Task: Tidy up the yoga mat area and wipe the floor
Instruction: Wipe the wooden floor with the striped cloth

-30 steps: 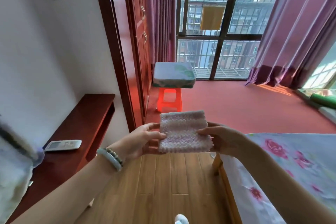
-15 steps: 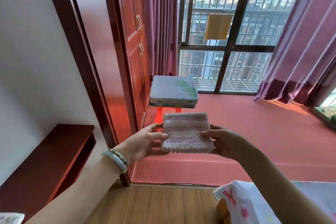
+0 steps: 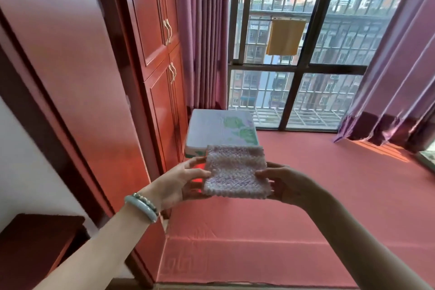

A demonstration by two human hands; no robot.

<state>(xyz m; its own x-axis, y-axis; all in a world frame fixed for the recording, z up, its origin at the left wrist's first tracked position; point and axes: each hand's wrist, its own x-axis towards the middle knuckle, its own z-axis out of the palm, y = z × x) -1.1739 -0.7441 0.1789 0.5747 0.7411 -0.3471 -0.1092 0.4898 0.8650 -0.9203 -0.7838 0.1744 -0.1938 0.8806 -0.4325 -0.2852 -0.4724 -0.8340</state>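
Left hand (image 3: 181, 183) and right hand (image 3: 286, 183) pinch pale pink knitted square cloth (image 3: 235, 172) by its edges; red raised floor (image 3: 306, 207) apparently unwiped; wiping remains.

Bright daylight, all from the barred window (image 3: 294, 54) ahead of me. Sky at its top is blown out white. A warm, striped sun patch lies at the far right edge of the red floor (image 3: 306, 207), under the purple curtain (image 3: 388, 77). Soft sheen on the wardrobe (image 3: 153, 89) doors. The cloth (image 3: 235, 172) is backlit, but its weave is readable. My left hand (image 3: 181, 183) and right hand (image 3: 289, 183) are shaded on the near side. Bottom left corner is dim. Wide-angle bend: wardrobe and curtain lean outward. Left wall is smeared and soft.
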